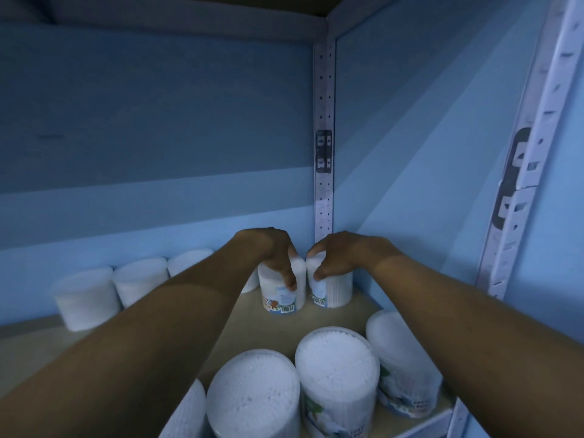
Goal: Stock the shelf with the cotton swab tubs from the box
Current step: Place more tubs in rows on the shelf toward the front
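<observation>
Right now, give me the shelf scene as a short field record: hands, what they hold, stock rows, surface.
left hand: gripping white cylindrical cotton swab tub with barcode label, upright
right hand: gripping second white labelled swab tub, upright, near back corner
tub spacing: side by side, contact unclear
back row: white tubs along blue back wall
front row: larger-looking white tubs near shelf edge
surface: tan shelf board
box: not visible

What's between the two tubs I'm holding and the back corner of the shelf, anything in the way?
Nothing visible. The left hand and right hand each grip an upright tub, left tub and right tub, side by side near the corner post. The back-row tubs stand off to the left.
</observation>
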The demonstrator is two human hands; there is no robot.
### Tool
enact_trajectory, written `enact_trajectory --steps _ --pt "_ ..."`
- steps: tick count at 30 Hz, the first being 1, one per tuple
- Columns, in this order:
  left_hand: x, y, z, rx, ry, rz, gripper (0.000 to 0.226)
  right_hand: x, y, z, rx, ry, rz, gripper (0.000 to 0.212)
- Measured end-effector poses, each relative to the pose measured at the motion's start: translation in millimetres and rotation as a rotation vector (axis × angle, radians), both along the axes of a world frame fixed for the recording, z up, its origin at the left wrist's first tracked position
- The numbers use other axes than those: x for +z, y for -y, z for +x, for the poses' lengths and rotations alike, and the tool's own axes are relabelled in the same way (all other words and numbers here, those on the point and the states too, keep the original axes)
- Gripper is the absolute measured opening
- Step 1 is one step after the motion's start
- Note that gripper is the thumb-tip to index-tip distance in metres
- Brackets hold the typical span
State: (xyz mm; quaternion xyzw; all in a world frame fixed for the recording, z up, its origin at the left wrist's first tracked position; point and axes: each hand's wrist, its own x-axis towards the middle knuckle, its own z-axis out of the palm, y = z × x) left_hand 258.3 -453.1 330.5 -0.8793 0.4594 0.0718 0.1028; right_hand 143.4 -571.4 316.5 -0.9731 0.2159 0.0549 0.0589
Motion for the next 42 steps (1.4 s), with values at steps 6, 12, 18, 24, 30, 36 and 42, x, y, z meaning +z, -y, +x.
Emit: enact_trajectory --steps 6,12,18,24,30,36,42 --pt "1 -9 -11 0.045 -0.073 -0.049 0.091 4 -5 -11 0.019 0.006 0.042 0.066" --pt "1 -13 -18 0.079 -0.098 -0.086 0.091 8 -6 -14 0.044 -0.029 0.059 0.064" --pt "-4 -19 -14 0.080 -0.151 -0.088 0.104 18 -2 -14 0.043 -0.042 0.059 0.074" --pt "2 -15 -11 0.119 -0.263 -0.077 0.108 20 -5 -18 -0.002 -0.001 -0.004 0.077" --pt "0 -21 -10 0.143 -0.312 -0.101 0.106 16 -7 -18 -0.002 -0.021 -0.005 0.077" --pt "4 -25 -25 0.185 -0.346 -0.108 0.109 17 0 -13 -0.020 -0.067 0.085 0.084" --pt "1 -23 -30 0.216 -0.310 -0.075 0.095 21 2 -15 0.014 -0.141 0.120 0.094"
